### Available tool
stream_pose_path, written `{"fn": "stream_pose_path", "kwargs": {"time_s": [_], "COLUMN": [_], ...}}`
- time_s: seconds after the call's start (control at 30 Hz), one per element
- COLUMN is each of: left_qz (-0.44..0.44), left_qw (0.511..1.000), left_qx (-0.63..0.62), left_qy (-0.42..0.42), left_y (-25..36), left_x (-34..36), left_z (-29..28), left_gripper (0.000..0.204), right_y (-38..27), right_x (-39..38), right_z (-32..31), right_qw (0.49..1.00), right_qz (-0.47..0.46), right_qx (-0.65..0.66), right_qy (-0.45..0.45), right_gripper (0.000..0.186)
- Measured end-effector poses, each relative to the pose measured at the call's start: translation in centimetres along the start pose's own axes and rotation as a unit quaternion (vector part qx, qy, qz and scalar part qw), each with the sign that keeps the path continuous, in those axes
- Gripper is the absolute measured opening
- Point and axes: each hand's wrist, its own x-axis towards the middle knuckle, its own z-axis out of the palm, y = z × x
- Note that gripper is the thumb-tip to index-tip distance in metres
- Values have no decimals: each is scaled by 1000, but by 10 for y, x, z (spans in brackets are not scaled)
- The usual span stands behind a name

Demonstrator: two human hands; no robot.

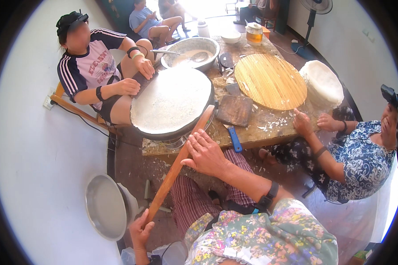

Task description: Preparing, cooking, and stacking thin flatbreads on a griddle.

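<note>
My left hand (140, 230) is closed round the lower end of a long, flat wooden stick (169, 181), which slants up and to the right. Higher up, my right hand (206, 152) lies over the same stick, fingers close together and thumb against it. The far tip of the stick overlaps the near right rim of a big round griddle; I cannot tell whether they touch. A thin, whitish sheet of pancake (172, 101) covers the griddle (157, 136). A person at the left holds a dark, flat piece (143, 81) at the griddle's edge.
On the wooden table (269, 128) are a batter basin (214, 42) with a ladle, a round slatted board (269, 81), a dark wooden block (234, 110), a blue-handled knife (234, 139) and scraps. Stacked white sheets (321, 84) lie right, near another seated person. A metal basin (106, 207) stands lower left.
</note>
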Motion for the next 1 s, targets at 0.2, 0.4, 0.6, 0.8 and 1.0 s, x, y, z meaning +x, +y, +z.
{"fn": "stream_pose_path", "kwargs": {"time_s": [0.2,0.4,0.6,0.8,1.0], "left_qz": [36,-39,-1,0,-56], "left_qw": [995,991,994,991,980], "left_qx": [-62,-125,-106,-131,-190], "left_qy": [74,24,-3,-5,-35], "left_y": [5,36,43,29,11], "left_x": [4,29,37,9,-38], "left_z": [26,35,31,44,62], "left_gripper": [53,54,53,53,54], "right_y": [10,44,49,38,17], "right_x": [25,26,19,2,-29], "right_z": [8,34,26,15,-31], "right_qw": [998,997,993,994,995], "right_qz": [-21,-7,13,6,-9], "right_qx": [-22,19,25,-5,-48], "right_qy": [58,72,112,110,82], "right_gripper": [64,58,49,50,54]}}
